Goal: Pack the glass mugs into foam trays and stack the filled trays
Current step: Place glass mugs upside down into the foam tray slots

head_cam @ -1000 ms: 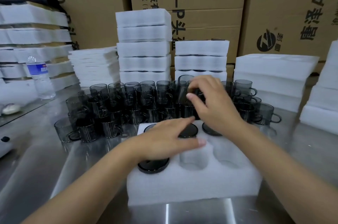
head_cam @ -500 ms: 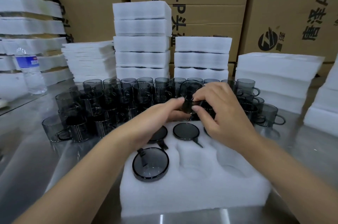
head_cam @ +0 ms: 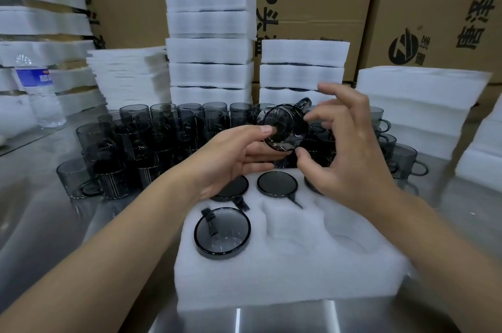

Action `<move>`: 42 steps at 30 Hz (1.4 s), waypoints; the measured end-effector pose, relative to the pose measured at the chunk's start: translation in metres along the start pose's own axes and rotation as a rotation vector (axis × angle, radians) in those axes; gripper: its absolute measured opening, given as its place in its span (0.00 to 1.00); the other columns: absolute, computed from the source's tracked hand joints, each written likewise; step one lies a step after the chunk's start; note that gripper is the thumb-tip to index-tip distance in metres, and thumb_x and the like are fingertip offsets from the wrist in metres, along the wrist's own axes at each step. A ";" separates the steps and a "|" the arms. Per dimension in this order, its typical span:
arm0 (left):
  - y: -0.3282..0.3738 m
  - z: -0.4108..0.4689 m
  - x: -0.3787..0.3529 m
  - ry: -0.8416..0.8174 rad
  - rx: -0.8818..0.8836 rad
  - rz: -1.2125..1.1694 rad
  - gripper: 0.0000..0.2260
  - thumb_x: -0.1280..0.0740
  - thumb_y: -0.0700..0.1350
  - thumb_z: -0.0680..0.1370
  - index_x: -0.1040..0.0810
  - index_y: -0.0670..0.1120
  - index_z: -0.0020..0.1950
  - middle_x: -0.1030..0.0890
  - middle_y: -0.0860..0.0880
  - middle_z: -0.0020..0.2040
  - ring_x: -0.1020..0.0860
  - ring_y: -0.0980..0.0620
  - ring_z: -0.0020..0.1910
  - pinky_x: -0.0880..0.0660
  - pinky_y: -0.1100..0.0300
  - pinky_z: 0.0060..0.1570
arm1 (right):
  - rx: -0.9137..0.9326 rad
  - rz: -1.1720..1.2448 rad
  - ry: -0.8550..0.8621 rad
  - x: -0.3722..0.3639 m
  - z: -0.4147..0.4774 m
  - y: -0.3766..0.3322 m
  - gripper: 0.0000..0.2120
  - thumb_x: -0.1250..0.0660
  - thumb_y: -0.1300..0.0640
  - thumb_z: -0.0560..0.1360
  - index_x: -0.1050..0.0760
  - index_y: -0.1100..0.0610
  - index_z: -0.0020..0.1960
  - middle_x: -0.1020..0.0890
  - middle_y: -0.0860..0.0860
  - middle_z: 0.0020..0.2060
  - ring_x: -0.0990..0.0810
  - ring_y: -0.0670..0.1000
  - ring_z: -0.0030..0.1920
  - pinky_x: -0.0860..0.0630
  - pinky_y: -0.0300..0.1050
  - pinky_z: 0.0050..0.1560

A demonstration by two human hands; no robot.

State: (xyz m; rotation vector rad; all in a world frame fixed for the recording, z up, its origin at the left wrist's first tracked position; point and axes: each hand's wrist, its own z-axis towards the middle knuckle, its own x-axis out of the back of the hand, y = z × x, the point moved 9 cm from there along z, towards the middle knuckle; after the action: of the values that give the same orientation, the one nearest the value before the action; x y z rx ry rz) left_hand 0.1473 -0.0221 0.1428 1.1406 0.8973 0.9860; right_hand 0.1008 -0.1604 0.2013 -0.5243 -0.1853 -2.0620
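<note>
Glass mug (head_cam: 282, 128) over the surface (head_cam: 68, 224): it's up in the air above the far edge of the tray, right in front of the unpacked ones. If it slips, it's glass on steel or glass on glass, so probably a chip.
Foam tray (head_cam: 285, 278): three pockets along the back look filled (my right hand half hides the third), plus the front-left one. Front middle and front right are open. Foam's light, so I reckon pushing a mug in crooked could shove the whole tray or jam the handle beside its slot.
Loose mugs (head_cam: 152, 137): packed tight just behind the tray, easy to clip one on the way down.
Right hand (head_cam: 350, 153): fingers spread and loosely curled round the mug's right side, thumb tip about at its lower edge. Honestly can't tell if it's gripping anything.
Left hand (head_cam: 231, 158): fingers grasping the mug, thumb on the near rim, the rest underneath.
Mug direction: on its side, long axis running from me straight away, a round end facing me.
Handle (head_cam: 304, 103): pointing up and to the right, so it'll likely need a twist before seating.
</note>
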 end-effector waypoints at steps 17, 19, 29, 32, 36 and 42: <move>-0.003 -0.010 -0.011 -0.086 -0.009 0.237 0.18 0.28 0.42 0.69 0.26 0.43 0.57 0.15 0.52 0.47 0.18 0.57 0.50 0.25 0.67 0.49 | -0.100 0.056 -0.193 -0.016 -0.007 0.010 0.29 0.30 0.43 0.66 0.31 0.52 0.63 0.30 0.41 0.53 0.30 0.44 0.56 0.32 0.34 0.52; -0.003 -0.010 -0.012 -0.086 -0.003 0.262 0.20 0.24 0.41 0.67 0.25 0.42 0.57 0.16 0.52 0.48 0.19 0.58 0.50 0.26 0.68 0.48 | -0.091 0.042 -0.208 -0.017 -0.007 0.009 0.30 0.31 0.43 0.66 0.31 0.53 0.64 0.31 0.41 0.54 0.29 0.47 0.57 0.31 0.35 0.53; -0.003 -0.011 -0.015 -0.082 -0.007 0.293 0.23 0.27 0.44 0.64 0.24 0.42 0.57 0.17 0.48 0.51 0.19 0.57 0.50 0.25 0.67 0.50 | -0.086 0.045 -0.230 -0.018 -0.006 0.007 0.30 0.32 0.41 0.65 0.30 0.53 0.64 0.31 0.41 0.54 0.30 0.44 0.57 0.32 0.34 0.53; -0.003 -0.010 -0.015 -0.081 -0.013 0.311 0.22 0.27 0.45 0.63 0.23 0.43 0.56 0.16 0.48 0.51 0.19 0.56 0.51 0.25 0.66 0.51 | -0.066 0.033 -0.232 -0.018 -0.006 0.005 0.30 0.33 0.41 0.66 0.31 0.53 0.64 0.31 0.42 0.55 0.30 0.44 0.57 0.32 0.35 0.54; -0.003 -0.009 -0.013 -0.076 -0.019 0.314 0.20 0.27 0.45 0.63 0.23 0.45 0.54 0.16 0.49 0.51 0.19 0.57 0.50 0.25 0.68 0.50 | -0.070 0.044 -0.245 -0.018 -0.006 0.003 0.30 0.33 0.41 0.66 0.30 0.54 0.64 0.29 0.44 0.56 0.29 0.46 0.57 0.31 0.38 0.54; 0.000 -0.011 -0.017 -0.103 -0.040 0.309 0.18 0.24 0.40 0.66 0.22 0.47 0.54 0.17 0.51 0.49 0.20 0.56 0.51 0.25 0.67 0.52 | -0.190 0.190 -0.166 -0.010 -0.003 0.006 0.28 0.27 0.46 0.65 0.28 0.49 0.63 0.26 0.41 0.52 0.27 0.41 0.55 0.33 0.31 0.55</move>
State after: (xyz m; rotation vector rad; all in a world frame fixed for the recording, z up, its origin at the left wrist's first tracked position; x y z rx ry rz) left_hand 0.1316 -0.0347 0.1416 1.3081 0.6263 1.1779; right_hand 0.1092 -0.1562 0.1933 -0.7998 -0.0347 -1.8607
